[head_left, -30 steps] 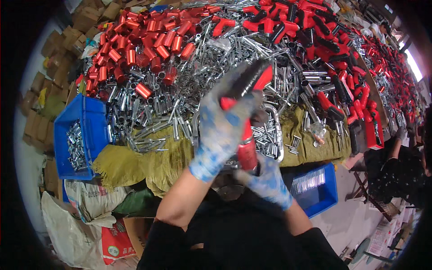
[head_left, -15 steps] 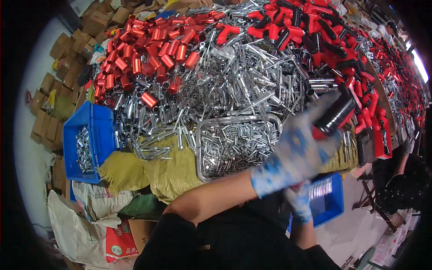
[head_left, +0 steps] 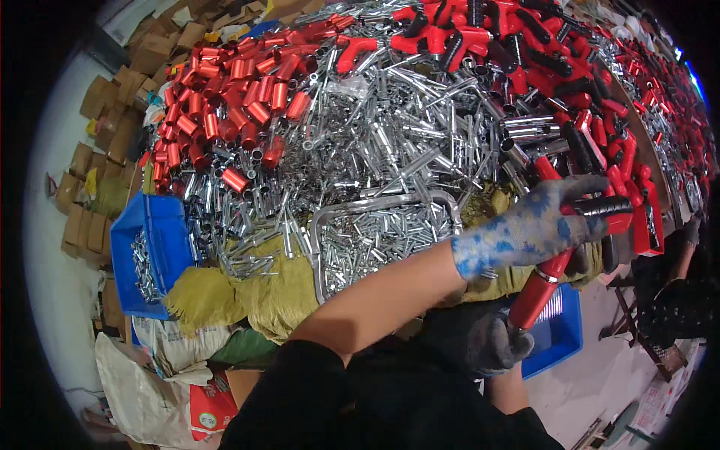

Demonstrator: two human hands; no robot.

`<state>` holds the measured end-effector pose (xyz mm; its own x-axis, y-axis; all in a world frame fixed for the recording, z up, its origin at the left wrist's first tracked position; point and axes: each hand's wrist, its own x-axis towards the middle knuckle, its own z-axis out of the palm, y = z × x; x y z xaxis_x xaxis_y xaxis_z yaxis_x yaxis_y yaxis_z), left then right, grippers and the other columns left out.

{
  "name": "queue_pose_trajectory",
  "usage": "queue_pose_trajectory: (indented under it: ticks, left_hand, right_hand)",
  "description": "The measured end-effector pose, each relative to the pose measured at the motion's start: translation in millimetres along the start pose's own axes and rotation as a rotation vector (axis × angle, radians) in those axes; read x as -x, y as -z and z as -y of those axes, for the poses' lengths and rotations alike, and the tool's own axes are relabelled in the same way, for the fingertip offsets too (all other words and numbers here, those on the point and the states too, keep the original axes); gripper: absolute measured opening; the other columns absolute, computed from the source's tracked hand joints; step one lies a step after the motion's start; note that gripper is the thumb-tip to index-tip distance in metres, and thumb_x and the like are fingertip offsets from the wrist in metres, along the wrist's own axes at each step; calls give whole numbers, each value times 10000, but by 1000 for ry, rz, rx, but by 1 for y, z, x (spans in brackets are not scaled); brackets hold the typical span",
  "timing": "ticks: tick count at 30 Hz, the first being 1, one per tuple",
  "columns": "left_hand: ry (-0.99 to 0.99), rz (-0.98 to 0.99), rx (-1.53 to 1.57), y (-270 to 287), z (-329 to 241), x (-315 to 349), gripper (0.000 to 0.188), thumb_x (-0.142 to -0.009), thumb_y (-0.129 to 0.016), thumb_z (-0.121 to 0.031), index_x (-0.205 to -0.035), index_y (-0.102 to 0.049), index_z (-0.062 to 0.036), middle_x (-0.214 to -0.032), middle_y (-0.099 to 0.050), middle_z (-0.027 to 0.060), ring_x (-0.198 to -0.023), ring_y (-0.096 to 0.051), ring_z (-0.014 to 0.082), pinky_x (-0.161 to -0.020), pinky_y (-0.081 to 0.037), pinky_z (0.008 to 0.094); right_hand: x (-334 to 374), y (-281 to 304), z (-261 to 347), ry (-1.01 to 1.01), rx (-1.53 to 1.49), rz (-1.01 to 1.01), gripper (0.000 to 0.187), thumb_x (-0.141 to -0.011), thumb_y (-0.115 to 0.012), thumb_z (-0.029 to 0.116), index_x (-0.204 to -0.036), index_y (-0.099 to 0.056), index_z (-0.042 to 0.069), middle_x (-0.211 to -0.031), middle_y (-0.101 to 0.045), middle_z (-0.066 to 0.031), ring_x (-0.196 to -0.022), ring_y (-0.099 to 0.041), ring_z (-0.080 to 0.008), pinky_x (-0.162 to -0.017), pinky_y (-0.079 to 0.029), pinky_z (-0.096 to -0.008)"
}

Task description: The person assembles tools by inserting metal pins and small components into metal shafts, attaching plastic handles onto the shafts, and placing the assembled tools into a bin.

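My left hand (head_left: 536, 221), in a white glove with blue blotches, reaches across to the right and is closed round a red pistol-shaped tool body with a black grip (head_left: 600, 206). From beneath that hand the tool's red barrel (head_left: 534, 298) slants down toward me, with a silver ring partway along. At its lower end is my right hand (head_left: 499, 345), grey on the palm side, fingers curled against the barrel's end. Part of the tool is hidden behind my left hand. Nearest on the pile are shiny metal tubes (head_left: 531, 129) and more red-and-black tool bodies (head_left: 581, 139).
Red sleeves (head_left: 259, 112) and loose metal rods (head_left: 390, 135) are heaped ahead. A clear tray (head_left: 319, 259) holds small pins. Blue bins stand at left (head_left: 169, 236) and lower right (head_left: 574, 322). Cartons (head_left: 97, 176) line the left wall; another person's arm (head_left: 679, 266) shows at far right.
My left hand has moved right and slightly down with the tool, whose black grip has swung toward level. The red barrel now shows, with my right hand at its end.
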<state>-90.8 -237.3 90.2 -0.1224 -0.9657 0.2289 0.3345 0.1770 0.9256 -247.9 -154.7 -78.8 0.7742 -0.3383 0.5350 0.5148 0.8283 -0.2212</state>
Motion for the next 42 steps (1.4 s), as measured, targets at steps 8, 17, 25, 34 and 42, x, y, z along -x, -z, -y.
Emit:
queue_pose_trajectory:
  ticks: [8,17,25,34,42]
  left_hand:
    - [66,-68,-1080,23,0,-17,751,-804,-583,-570,-1263,-471,14,-1078,-626,224,-1067,-588,337,-923,-458,405]
    - [-41,180,-180,24,27,-15,577,-741,-723,-352,-1167,-507,-28,-1104,-557,178,-893,-625,261,-797,-515,334]
    - [255,-23,-2083,122,25,-19,399,-822,-530,-261,-1146,-570,-32,-942,-635,193,-949,-606,294,-746,-489,432]
    - [293,-369,-1913,120,69,-31,393,-844,-562,-427,-1062,-657,-114,-937,-649,43,-906,-611,196,-772,-423,354]
    - [-456,-427,-1511,113,34,34,399,-822,-530,-113,-1192,-445,7,-1142,-552,233,-911,-602,257,-681,-491,373]
  right_hand:
    - [-31,-7,24,-98,1165,-1335,238,-813,-698,263,-770,-526,103,-584,-436,16,-515,-378,-65,-452,-297,-260]
    - [-45,-21,-4,-79,-145,-278,324,-844,-642,285,-629,-521,76,-446,-425,-12,-325,-386,-121,-316,-321,-249]
    - [-51,-25,19,203,277,-655,420,-877,-585,446,-821,-499,38,-612,-427,-44,-509,-422,-124,-450,-363,-263]
    - [-29,-1,11,188,1124,-882,656,-873,-487,582,-1220,-527,26,-1210,-562,-139,-1092,-555,-269,-863,-463,-353]
    - [-51,-12,4,218,847,-554,687,-912,-426,562,-1278,-457,-18,-1171,-572,-150,-1081,-540,-255,-963,-410,-352]
